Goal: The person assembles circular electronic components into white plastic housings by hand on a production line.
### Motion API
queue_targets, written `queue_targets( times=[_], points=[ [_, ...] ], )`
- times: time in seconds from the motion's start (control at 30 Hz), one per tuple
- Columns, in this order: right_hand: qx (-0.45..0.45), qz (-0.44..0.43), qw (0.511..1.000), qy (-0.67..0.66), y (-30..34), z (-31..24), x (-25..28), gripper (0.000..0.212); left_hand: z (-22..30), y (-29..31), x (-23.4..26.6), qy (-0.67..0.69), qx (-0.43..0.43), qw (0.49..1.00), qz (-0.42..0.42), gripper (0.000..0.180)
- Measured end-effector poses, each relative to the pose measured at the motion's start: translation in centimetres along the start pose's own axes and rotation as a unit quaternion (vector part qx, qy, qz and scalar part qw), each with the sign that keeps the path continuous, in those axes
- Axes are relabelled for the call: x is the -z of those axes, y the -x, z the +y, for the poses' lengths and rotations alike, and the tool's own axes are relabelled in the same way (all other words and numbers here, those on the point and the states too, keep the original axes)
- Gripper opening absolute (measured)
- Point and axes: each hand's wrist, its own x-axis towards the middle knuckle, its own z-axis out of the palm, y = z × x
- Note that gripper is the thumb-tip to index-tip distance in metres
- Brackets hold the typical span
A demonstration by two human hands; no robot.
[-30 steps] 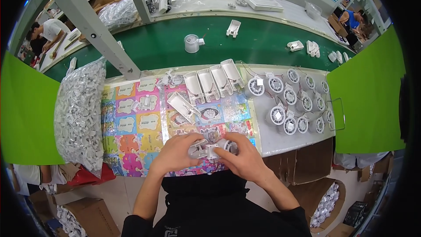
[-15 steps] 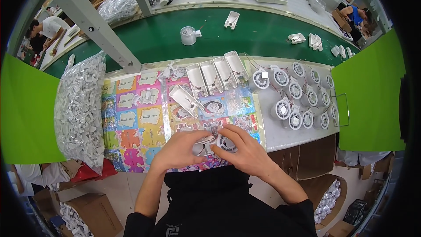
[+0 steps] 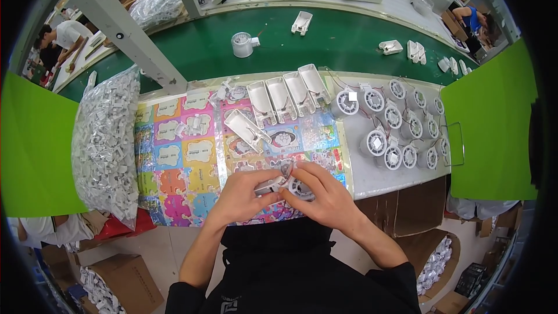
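Close to the table's near edge, my left hand (image 3: 245,196) pinches a white plastic shell (image 3: 268,186), thumb bent over it. Right beside it, my right hand (image 3: 325,196) grips a round white-rimmed cup-shaped unit (image 3: 301,189), thumb and fingertips meeting at the shell's end. Thin wires (image 3: 286,173) run between the two parts; the fingers hide where they join. Beyond my hands, an open white shell (image 3: 247,130) lies slanted, with a row of similar shells (image 3: 281,100) behind it, wires in them.
Several round wired units (image 3: 392,156) stand at the right. A bulging clear bag of small white parts (image 3: 106,145) sits at the left. Behind runs a green conveyor belt (image 3: 192,52) bearing a clear cylinder (image 3: 242,45) and white shells. Green panels (image 3: 491,128) flank the table; a grey post (image 3: 125,35) rises at left.
My left thumb has moved up over the white shell, and the shell has tilted in the grip. The cylinder and shells on the belt have shifted slightly left.
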Motion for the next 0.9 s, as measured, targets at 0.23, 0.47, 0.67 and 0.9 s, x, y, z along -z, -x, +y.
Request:
queue_targets(
  times=[0.23,0.47,0.67,0.9],
  points=[
    [0.009,-0.013,0.999,0.038,-0.7,0.5,0.6,0.037,0.5,0.5,0.2,-0.039,-0.04,0.998,0.032,0.047],
    [-0.078,0.112,0.978,0.158,-4.8,8.7,1.8,0.046,1.5,2.0,1.7,-0.284,-0.21,0.872,0.338,0.05],
    [-0.459,0.083,0.879,0.101,-10.6,24.1,2.2,0.059,-2.7,-0.9,3.7,-0.205,-0.163,0.895,0.362,0.028],
    [-0.579,-0.005,0.813,0.069,-7.8,34.0,-2.4,0.075,-5.7,-10.2,11.0,-0.108,-0.071,0.956,0.263,0.038]
  ],
)
